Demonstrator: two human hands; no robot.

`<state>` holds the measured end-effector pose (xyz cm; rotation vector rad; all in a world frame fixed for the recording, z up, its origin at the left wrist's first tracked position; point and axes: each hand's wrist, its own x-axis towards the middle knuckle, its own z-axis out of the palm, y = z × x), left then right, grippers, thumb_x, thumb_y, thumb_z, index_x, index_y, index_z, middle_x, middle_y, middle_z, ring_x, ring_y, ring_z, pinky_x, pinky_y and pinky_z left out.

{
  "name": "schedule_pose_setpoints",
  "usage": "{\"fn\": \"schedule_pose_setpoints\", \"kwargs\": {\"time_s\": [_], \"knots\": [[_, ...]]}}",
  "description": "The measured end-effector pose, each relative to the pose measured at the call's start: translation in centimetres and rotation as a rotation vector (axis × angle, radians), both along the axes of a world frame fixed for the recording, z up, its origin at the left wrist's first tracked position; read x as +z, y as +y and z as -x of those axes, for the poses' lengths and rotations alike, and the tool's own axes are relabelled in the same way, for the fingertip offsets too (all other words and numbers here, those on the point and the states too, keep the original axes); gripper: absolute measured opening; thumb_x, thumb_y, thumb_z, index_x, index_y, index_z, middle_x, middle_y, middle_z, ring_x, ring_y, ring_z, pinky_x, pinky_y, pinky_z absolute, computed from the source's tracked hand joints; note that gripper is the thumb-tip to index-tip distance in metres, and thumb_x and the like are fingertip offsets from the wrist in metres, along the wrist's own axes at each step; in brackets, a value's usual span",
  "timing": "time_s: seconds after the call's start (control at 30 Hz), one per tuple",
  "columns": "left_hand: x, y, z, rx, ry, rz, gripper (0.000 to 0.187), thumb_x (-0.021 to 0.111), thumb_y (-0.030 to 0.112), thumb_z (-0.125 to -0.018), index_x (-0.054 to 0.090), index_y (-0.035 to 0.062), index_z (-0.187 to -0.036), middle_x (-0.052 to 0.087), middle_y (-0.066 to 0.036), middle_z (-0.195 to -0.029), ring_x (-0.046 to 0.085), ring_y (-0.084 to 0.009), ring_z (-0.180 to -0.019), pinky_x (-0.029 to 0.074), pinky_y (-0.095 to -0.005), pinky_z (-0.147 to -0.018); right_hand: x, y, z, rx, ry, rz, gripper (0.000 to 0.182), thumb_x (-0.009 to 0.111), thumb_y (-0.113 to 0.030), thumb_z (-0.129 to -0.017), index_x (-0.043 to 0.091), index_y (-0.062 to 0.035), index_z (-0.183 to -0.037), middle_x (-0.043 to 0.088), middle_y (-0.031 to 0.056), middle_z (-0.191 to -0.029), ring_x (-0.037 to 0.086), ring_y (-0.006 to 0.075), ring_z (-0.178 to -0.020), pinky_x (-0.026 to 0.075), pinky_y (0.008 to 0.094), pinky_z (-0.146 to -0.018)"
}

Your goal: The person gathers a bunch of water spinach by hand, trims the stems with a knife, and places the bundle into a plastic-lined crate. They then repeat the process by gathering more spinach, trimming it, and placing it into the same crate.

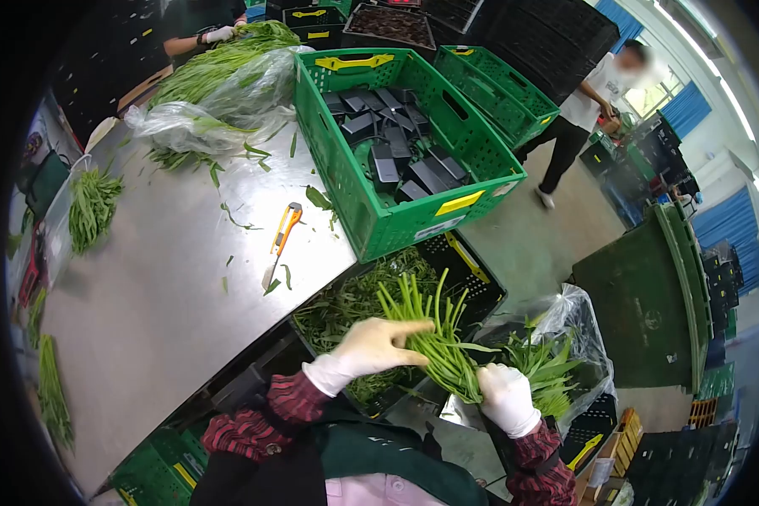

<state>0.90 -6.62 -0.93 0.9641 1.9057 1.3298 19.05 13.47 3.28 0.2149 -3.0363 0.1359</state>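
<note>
My right hand (508, 398), in a white glove, is closed around a bunch of long-stemmed leafy greens (447, 358). The stems point up and to the left, while the leaves spread out to the right of my fist. At the left side of the stems is my gloved left hand (367, 350), its thumb and fingers apart and the fingertips right at the bunch. Under both hands stands a dark crate with loose greens (363, 291) in it. An orange utility knife (287, 229) lies on the metal table with its blade out.
A green crate (371, 228) of black blocks stands at the table's right edge. Greens in clear plastic (228, 97) lie at the far end, near another person's gloved hand (220, 34). More bunches (52, 392) lie at left. A person (578, 110) walks behind; a green bin (641, 291) stands right.
</note>
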Motion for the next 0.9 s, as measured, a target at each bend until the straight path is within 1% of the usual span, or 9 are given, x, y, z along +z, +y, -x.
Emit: {"fn": "schedule_pose_setpoints", "kwargs": {"time_s": [0.17,0.27,0.37,0.43,0.6,0.63,0.7,0.83,0.9], "knots": [[-3.7,1.8,-1.5,0.096,-0.151,-0.158,0.019,0.072,0.017,-0.079,0.072,0.0072,-0.095,0.061,0.001,-0.064,0.049,-0.0063,-0.054,0.041,-0.0232,-0.054,0.3,-0.6,0.4,0.043,-0.021,-0.057,0.010,0.055,-0.005,-0.069,0.046,-0.0077,-0.072,0.046,0.0088,-0.066,0.053,0.0259,-0.060,0.043,0.0372,-0.053],[-3.4,0.9,0.0,0.109,-0.693,-0.146,0.017,0.069,0.018,-0.082,0.070,0.0029,-0.091,0.063,0.002,-0.068,0.051,-0.0050,-0.054,0.038,-0.0205,-0.049,0.6,-0.9,0.7,0.084,-0.055,-0.081,0.008,0.055,-0.007,-0.071,0.047,-0.0079,-0.073,0.047,0.0082,-0.067,0.053,0.0250,-0.064,0.044,0.0362,-0.055],[-4.8,0.2,1.7,0.347,-0.527,-0.081,0.015,0.070,0.015,-0.080,0.070,0.0018,-0.089,0.061,0.001,-0.064,0.050,-0.0057,-0.051,0.038,-0.0209,-0.048,0.5,-0.5,0.3,0.077,-0.066,-0.066,0.008,0.055,-0.007,-0.071,0.047,-0.0079,-0.073,0.048,0.0082,-0.067,0.053,0.0253,-0.064,0.043,0.0366,-0.056],[-5.9,-0.3,3.3,0.441,-0.030,0.030,0.021,0.070,0.024,-0.079,0.072,0.0051,-0.088,0.070,-0.009,-0.075,0.065,-0.0181,-0.063,0.048,-0.0288,-0.060,0.5,-0.3,0.1,0.079,-0.068,-0.057,0.008,0.055,-0.007,-0.072,0.047,-0.0079,-0.073,0.048,0.0080,-0.067,0.053,0.0253,-0.064,0.043,0.0367,-0.056],[-2.4,0.3,0.8,0.023,0.222,0.197,0.052,0.061,0.058,-0.075,0.072,0.0113,-0.095,0.069,-0.013,-0.091,0.065,-0.0295,-0.087,0.049,-0.0367,-0.080,0.7,-0.3,0.6,0.108,-0.057,-0.063,0.008,0.055,-0.007,-0.071,0.048,-0.0076,-0.073,0.047,0.0079,-0.067,0.053,0.0251,-0.063,0.043,0.0361,-0.055],[-2.9,0.9,0.2,-0.042,0.290,0.179,0.044,0.065,0.050,-0.077,0.071,0.0099,-0.094,0.069,-0.013,-0.088,0.065,-0.0290,-0.084,0.049,-0.0354,-0.078,0.6,-0.4,0.9,0.127,-0.063,-0.071,0.008,0.055,-0.007,-0.071,0.048,-0.0075,-0.073,0.046,0.0078,-0.067,0.052,0.0247,-0.063,0.043,0.0354,-0.055],[-3.8,1.8,-0.2,-0.170,-0.050,0.195,0.033,0.070,0.036,-0.078,0.071,0.0080,-0.096,0.070,-0.011,-0.086,0.066,-0.0237,-0.076,0.050,-0.0305,-0.072,0.7,-0.3,1.1,0.145,-0.067,-0.084,0.008,0.055,-0.007,-0.070,0.048,-0.0075,-0.073,0.046,0.0077,-0.067,0.052,0.0243,-0.063,0.042,0.0347,-0.054],[-4.5,1.1,0.3,0.090,-0.169,0.145,0.023,0.070,0.027,-0.078,0.070,0.0064,-0.088,0.067,-0.012,-0.078,0.064,-0.0238,-0.068,0.049,-0.0321,-0.065,0.5,-0.1,0.8,0.174,-0.085,-0.164,0.008,0.055,-0.008,-0.070,0.048,-0.0073,-0.072,0.045,0.0074,-0.066,0.052,0.0230,-0.063,0.042,0.0335,-0.054],[-6.7,0.6,2.2,0.375,0.658,0.165,0.013,0.063,0.020,-0.080,0.064,0.0092,-0.073,0.063,-0.011,-0.070,0.063,-0.0301,-0.065,0.049,-0.0409,-0.057,0.6,0.0,0.5,0.173,-0.086,-0.164,0.008,0.055,-0.009,-0.070,0.048,-0.0073,-0.072,0.045,0.0073,-0.066,0.052,0.0227,-0.063,0.042,0.0333,-0.054]]}}
